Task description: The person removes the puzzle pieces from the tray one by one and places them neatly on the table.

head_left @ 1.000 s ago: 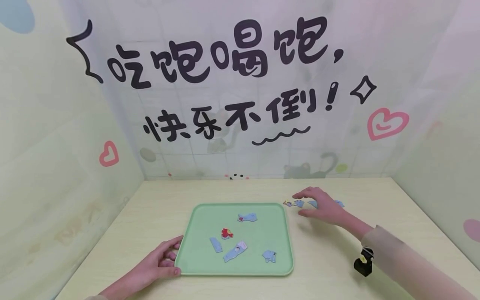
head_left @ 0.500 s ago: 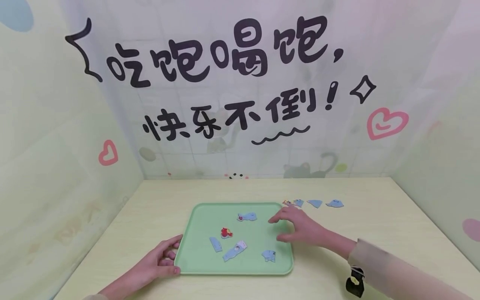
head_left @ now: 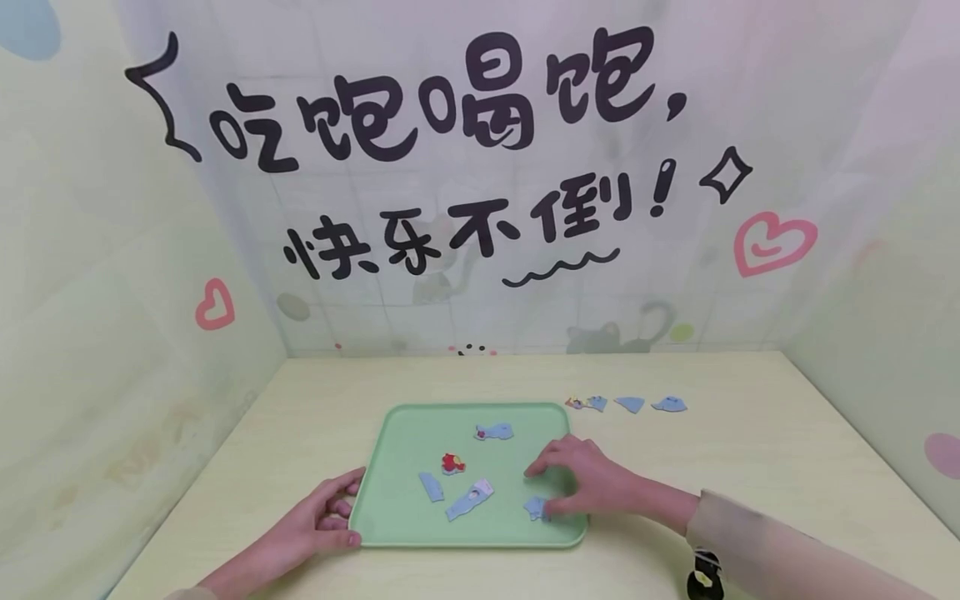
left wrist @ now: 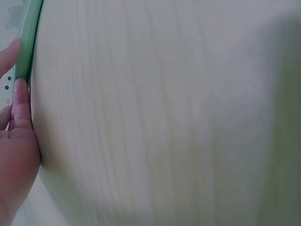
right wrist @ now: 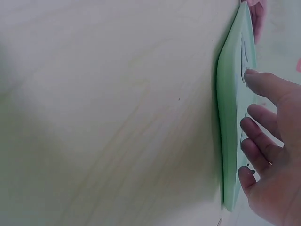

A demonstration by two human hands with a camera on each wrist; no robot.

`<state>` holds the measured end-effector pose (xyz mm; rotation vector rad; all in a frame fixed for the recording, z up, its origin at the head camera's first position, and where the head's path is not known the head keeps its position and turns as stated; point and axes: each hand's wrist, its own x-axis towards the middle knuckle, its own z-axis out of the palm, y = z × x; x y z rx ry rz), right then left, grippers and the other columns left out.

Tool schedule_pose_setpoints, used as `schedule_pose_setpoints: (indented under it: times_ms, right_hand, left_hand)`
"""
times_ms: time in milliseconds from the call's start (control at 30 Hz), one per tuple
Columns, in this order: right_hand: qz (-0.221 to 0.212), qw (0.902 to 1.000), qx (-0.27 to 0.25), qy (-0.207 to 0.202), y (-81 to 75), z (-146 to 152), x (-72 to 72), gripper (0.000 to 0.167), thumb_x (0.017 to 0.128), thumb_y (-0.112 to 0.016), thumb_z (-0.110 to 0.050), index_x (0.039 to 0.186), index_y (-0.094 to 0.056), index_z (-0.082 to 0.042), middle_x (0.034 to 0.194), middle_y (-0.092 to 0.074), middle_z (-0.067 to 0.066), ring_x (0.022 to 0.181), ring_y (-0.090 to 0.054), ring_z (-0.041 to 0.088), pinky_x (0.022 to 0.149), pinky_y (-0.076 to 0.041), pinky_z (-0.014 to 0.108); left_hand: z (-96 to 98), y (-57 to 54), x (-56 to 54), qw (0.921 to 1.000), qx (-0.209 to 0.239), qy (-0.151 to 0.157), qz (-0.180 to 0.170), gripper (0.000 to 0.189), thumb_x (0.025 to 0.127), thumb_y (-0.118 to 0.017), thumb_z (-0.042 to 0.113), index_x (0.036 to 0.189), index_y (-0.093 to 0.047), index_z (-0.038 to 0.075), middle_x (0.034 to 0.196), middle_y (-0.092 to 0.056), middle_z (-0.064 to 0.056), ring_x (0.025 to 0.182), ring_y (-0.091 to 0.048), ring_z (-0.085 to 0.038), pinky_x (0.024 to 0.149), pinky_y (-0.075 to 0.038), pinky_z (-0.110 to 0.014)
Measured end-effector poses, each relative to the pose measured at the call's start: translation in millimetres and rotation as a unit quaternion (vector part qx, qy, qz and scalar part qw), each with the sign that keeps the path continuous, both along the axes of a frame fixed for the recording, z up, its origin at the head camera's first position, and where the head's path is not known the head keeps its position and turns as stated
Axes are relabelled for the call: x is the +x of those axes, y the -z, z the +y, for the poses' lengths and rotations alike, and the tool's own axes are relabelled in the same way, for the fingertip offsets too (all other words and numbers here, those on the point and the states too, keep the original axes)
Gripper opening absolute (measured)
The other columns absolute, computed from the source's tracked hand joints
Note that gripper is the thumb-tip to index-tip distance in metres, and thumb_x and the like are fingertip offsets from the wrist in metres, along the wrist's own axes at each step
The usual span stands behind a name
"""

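Note:
A light green tray (head_left: 480, 533) lies on the table with several flat, irregular puzzle pieces on it. My left hand (head_left: 318, 525) holds the tray's left edge, thumb near the front corner; in the left wrist view a finger lies along the green rim (left wrist: 29, 42). Over the tray's right side is my right hand (head_left: 592, 482), its fingers spread and loosely bent. Its thumb is at a blue puzzle piece (head_left: 535, 508), partly covering it; whether they touch I cannot tell. Also on the tray are a red piece (head_left: 452, 464), a long blue-and-pink piece (head_left: 470, 500) and other blue pieces.
Behind the tray's right corner, a row of puzzle pieces lies on the table, among them a triangular blue piece (head_left: 630, 404) and a rounded blue piece (head_left: 670, 404). A printed curtain (head_left: 480, 317) stands along the table's back edge. A black charm (head_left: 705, 575) hangs from the right sleeve.
My right hand has left the row of pieces behind the tray and moved left and toward me, over the tray's right side. The left hand stays at the tray's edge.

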<state>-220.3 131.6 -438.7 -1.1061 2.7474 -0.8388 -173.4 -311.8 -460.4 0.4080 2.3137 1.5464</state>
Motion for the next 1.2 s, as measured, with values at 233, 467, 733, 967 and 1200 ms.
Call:
schedule_pose_setpoints:
  times_ms: [233, 467, 733, 967, 1200]
  right_hand:
    - [-0.004, 0.9995, 0.032, -0.001, 0.5, -2.3, 4.8, 0.047, 0.072, -0.084, -0.042, 0.115, -0.071, -0.028, 0.110, -0.064, -0.014, 0.107, -0.047, 0.007, 0.091, -0.032, 0.034]
    - [-0.011, 0.9993, 0.035, 0.004, 2.1, -4.2, 6.0, 0.044, 0.069, -0.087, -0.039, 0.109, -0.072, -0.029, 0.102, -0.063, -0.018, 0.101, -0.047, 0.002, 0.090, -0.030, 0.034]
    - [-0.031, 0.9995, 0.008, 0.001, 4.1, -4.7, 9.8, 0.029, 0.073, -0.085, -0.032, 0.099, -0.073, -0.031, 0.092, -0.063, -0.022, 0.093, -0.048, -0.002, 0.088, -0.028, 0.033]
    - [-0.012, 0.9993, 0.023, -0.027, 2.9, -5.8, 10.5, 0.021, 0.076, -0.081, -0.029, 0.094, -0.071, -0.032, 0.090, -0.062, -0.022, 0.091, -0.049, -0.003, 0.086, -0.031, 0.030]
    - [0.005, 0.9972, 0.047, -0.058, -1.5, -7.2, 8.7, 0.019, 0.077, -0.080, -0.028, 0.093, -0.071, -0.030, 0.086, -0.063, -0.021, 0.085, -0.051, -0.004, 0.083, -0.039, 0.023]
  left_hand:
    - [-0.2, -1.1, -0.4, 0.9999, 0.008, 0.007, 0.005, 0.093, 0.085, -0.075, 0.013, 0.155, -0.016, -0.004, 0.141, -0.030, -0.025, 0.100, -0.048, 0.000, 0.084, -0.050, -0.016]
    - [-0.3, 0.1, 0.3, 0.9999, 0.006, 0.005, 0.007, 0.093, 0.085, -0.076, 0.013, 0.155, -0.017, -0.004, 0.141, -0.030, -0.025, 0.100, -0.047, 0.000, 0.084, -0.050, -0.016]
    - [-0.4, -0.4, -1.6, 1.0000, 0.002, 0.000, 0.005, 0.093, 0.085, -0.076, 0.014, 0.155, -0.018, -0.003, 0.141, -0.032, -0.024, 0.101, -0.049, 0.000, 0.085, -0.051, -0.016]
    - [-0.5, -0.6, -0.8, 0.9999, 0.004, 0.006, 0.007, 0.092, 0.086, -0.075, 0.013, 0.155, -0.017, -0.004, 0.142, -0.031, -0.025, 0.101, -0.049, 0.000, 0.086, -0.051, -0.016]
    - [0.1, -1.5, 0.1, 0.9999, 0.003, 0.004, 0.010, 0.092, 0.085, -0.075, 0.014, 0.155, -0.017, -0.004, 0.141, -0.031, -0.025, 0.101, -0.049, 0.000, 0.085, -0.050, -0.016]
